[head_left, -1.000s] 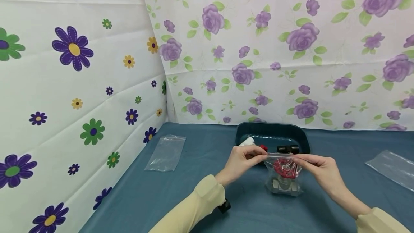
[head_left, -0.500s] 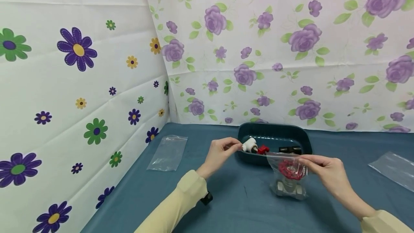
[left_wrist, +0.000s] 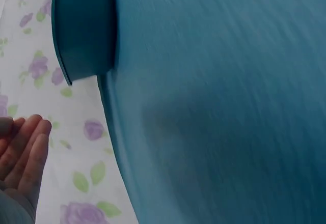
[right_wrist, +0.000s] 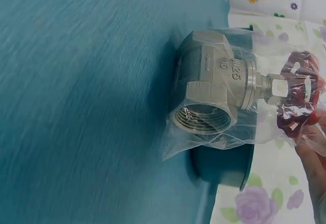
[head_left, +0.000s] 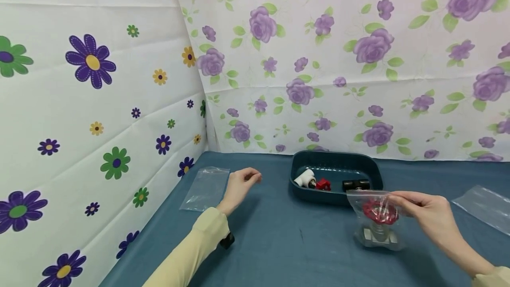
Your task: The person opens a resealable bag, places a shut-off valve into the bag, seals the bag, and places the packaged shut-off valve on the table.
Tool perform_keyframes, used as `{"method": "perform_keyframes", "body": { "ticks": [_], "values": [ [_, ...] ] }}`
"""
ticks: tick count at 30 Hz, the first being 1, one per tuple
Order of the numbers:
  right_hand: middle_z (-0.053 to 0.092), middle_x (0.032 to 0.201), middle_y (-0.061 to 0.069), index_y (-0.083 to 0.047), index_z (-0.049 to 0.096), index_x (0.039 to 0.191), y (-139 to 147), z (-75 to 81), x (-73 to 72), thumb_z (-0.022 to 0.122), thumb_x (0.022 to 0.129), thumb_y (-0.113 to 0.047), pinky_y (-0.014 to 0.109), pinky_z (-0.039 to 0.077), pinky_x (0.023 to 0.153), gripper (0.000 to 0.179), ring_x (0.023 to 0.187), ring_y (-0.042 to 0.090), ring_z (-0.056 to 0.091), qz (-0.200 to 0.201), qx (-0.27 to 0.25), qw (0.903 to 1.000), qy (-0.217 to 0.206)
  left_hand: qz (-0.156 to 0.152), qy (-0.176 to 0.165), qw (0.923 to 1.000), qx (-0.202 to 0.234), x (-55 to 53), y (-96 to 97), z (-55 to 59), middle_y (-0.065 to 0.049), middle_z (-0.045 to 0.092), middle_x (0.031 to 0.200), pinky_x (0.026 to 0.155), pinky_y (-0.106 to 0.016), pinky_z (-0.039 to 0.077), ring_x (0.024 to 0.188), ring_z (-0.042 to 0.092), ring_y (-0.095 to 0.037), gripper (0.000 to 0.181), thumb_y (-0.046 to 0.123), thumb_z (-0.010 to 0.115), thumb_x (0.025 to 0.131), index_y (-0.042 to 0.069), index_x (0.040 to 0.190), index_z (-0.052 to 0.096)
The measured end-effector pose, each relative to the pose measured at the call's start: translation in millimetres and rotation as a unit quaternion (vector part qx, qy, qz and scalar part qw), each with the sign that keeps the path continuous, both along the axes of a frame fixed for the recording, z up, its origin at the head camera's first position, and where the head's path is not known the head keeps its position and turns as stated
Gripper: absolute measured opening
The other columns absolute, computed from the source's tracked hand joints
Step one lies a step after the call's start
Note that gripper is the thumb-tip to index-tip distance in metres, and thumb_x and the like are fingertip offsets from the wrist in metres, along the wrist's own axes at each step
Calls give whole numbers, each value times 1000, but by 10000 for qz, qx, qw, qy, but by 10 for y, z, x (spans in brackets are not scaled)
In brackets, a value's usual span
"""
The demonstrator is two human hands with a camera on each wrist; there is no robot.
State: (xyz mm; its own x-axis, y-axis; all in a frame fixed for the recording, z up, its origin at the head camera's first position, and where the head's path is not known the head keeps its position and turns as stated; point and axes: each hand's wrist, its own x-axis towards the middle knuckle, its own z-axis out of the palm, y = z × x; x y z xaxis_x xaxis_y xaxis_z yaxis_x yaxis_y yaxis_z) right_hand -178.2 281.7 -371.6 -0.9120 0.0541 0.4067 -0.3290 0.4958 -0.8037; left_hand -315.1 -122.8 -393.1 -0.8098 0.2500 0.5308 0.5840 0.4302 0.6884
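Observation:
My right hand (head_left: 430, 214) pinches the top right corner of a clear zip bag (head_left: 356, 196). Inside the bag is a metal gate valve (right_wrist: 206, 81) with a red handwheel (head_left: 380, 212). In the right wrist view its threaded opening and a "25" marking show through the plastic. My left hand (head_left: 238, 186) holds nothing, its fingers loosely bent above the blue cloth, beside a flat clear bag (head_left: 205, 189) at the left. The left wrist view shows the left fingers (left_wrist: 31, 155) at the lower left edge.
A dark teal bin (head_left: 318, 196) stands at the back, holding a white pipe fitting (head_left: 305, 178), a small red part (head_left: 323, 184) and a black-handled piece (head_left: 356, 184). Another clear bag (head_left: 486, 207) lies at the right. Floral sheets (head_left: 338, 114) hang behind and at the left.
My left hand has let go of the bag's edge and moved left, near the flat bag. The right hand has carried the bagged valve a little to the right.

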Motion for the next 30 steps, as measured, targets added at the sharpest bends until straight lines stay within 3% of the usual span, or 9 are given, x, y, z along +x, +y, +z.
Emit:
{"method": "perform_keyframes", "body": {
  "ticks": [5, 9, 15, 19, 24, 27, 30],
  "values": [
    [67, 86, -2, 7, 65, 102, 135, 17, 35, 59, 90, -15, 26, 51, 58, 26, 78, 3, 62, -69, -157, 9997, -150, 467, -250, 9986, -77, -1, -148, -28, 1, 64, 75, 59, -28, 49, 67, 60, -15, 9, 11, 60, 89, 10, 84, 68],
    [67, 86, -2, 9, 63, 104, 221, 31, 60, 58, 91, -19, 26, 51, 57, 32, 76, 1, 61, -355, 71, 9991, -240, 822, -457, 9953, -245, -3, -279, -61, -2, 63, 74, 55, -30, 46, 65, 59, -19, 9, 11, 59, 89, 8, 86, 68],
    [66, 87, -5, 10, 61, 108, 377, 23, 93, 56, 92, -26, 27, 52, 57, 40, 75, -6, 58, -636, 261, 9958, -598, 1434, -584, 9866, -507, -86, -481, -93, -1, 59, 72, 53, -31, 44, 61, 54, -15, 9, 11, 60, 89, 4, 88, 66],
    [65, 89, -6, 10, 60, 110, 473, -22, 103, 55, 92, -30, 31, 52, 59, 44, 75, -8, 56, -668, 198, 9934, -908, 1857, -581, 9793, -557, -181, -651, -109, -6, 59, 77, 58, -34, 45, 67, 55, -20, 10, 8, 61, 87, -1, 90, 63],
    [66, 92, 2, 11, 57, 113, 601, -91, 108, 53, 93, -30, 37, 52, 61, 47, 75, -9, 55, -629, 176, 9900, -1248, 2360, -681, 9675, -605, -265, -889, -133, -14, 52, 84, 66, -38, 41, 78, 49, -28, 19, 11, 59, 87, -6, 94, 57],
    [64, 97, 15, 13, 53, 118, 686, -136, 90, 50, 94, -32, 39, 52, 63, 51, 73, -8, 55, -610, 260, 9865, -1498, 2556, -1246, 9550, -839, -270, -997, -112, -19, 46, 96, 74, -43, 38, 90, 42, -32, 31, 19, 57, 89, -8, 104, 51],
    [61, 102, 22, 14, 50, 120, 767, -157, 63, 48, 94, -36, 40, 52, 63, 56, 71, -7, 55, -558, 310, 9830, -1723, 2764, -1759, 9368, -1226, -282, -1071, -99, -24, 37, 108, 80, -47, 35, 99, 34, -37, 45, 26, 57, 89, -10, 113, 43]
  ]
}}
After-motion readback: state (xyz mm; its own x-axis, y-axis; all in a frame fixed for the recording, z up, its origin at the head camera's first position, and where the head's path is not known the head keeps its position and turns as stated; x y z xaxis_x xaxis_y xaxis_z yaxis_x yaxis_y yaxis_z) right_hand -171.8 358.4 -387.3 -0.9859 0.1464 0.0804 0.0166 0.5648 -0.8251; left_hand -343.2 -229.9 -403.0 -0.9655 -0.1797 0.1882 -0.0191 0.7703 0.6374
